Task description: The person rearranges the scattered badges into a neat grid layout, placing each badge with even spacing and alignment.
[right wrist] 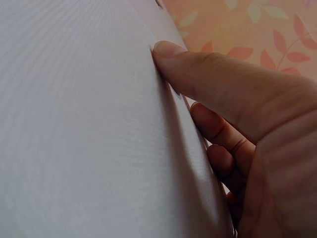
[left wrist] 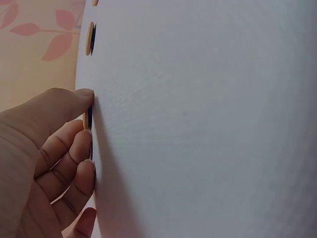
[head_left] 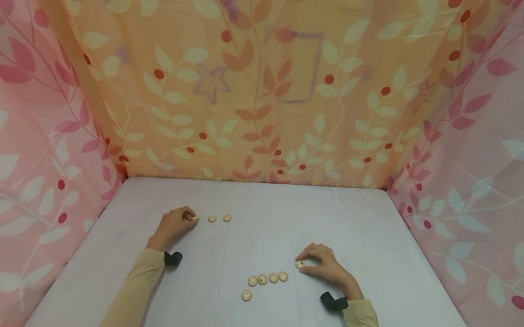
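At the left of the white table, my left hand [head_left: 173, 226] pinches a small round wooden disc [head_left: 196, 218] between thumb and fingers; its edge shows under the thumb in the left wrist view. Two similar discs, one nearer [head_left: 212, 218] and one farther [head_left: 227, 218], lie to its right, spaced apart. On the right side, my right hand [head_left: 325, 265] holds another wooden disc [head_left: 299, 265] at its rim, flat on the table, with dark marks on top. The right wrist view shows the thumb and curled fingers at the table, but the disc is hidden there.
Left of my right hand, several discs form a slanting row [head_left: 262, 279], with a single disc [head_left: 246, 295] just in front of it. White cloth [head_left: 264, 203] covers the table. Floral curtains [head_left: 257, 84] enclose the back and both sides.
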Motion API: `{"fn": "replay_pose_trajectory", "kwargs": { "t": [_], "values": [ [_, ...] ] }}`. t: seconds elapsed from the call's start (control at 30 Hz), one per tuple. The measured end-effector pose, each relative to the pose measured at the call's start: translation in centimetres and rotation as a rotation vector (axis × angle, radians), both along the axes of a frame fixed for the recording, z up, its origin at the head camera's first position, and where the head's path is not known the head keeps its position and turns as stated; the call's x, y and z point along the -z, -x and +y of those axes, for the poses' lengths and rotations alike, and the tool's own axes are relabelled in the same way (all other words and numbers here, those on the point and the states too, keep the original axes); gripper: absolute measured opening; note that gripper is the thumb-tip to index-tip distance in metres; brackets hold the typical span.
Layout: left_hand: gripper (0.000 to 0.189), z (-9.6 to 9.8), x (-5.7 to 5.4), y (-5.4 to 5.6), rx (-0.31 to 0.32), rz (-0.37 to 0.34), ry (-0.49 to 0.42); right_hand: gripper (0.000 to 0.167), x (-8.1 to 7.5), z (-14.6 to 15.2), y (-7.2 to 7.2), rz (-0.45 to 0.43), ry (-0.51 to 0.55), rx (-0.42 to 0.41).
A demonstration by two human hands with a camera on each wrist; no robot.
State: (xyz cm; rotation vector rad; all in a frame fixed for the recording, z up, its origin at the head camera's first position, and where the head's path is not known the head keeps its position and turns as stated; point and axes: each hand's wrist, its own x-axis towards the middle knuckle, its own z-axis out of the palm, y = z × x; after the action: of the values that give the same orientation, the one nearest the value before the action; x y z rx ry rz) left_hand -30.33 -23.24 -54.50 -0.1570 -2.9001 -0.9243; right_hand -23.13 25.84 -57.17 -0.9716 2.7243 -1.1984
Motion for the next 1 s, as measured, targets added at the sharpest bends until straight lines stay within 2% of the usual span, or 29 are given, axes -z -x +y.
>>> {"fn": "replay_pose_trajectory", "kwargs": {
  "t": [0.47, 1.0],
  "values": [
    [0.031, 0.3, 0.3, -1.0, -0.002, 0.057, 0.006, 0.025, -0.1, 0.0, -0.1, 0.003, 0.0, -0.002],
    [0.03, 1.5, -0.2, -2.7, 0.016, 0.033, -0.023, 0.025, 0.2, 0.1, 0.1, 0.046, -0.003, -0.004]
  ]
}}
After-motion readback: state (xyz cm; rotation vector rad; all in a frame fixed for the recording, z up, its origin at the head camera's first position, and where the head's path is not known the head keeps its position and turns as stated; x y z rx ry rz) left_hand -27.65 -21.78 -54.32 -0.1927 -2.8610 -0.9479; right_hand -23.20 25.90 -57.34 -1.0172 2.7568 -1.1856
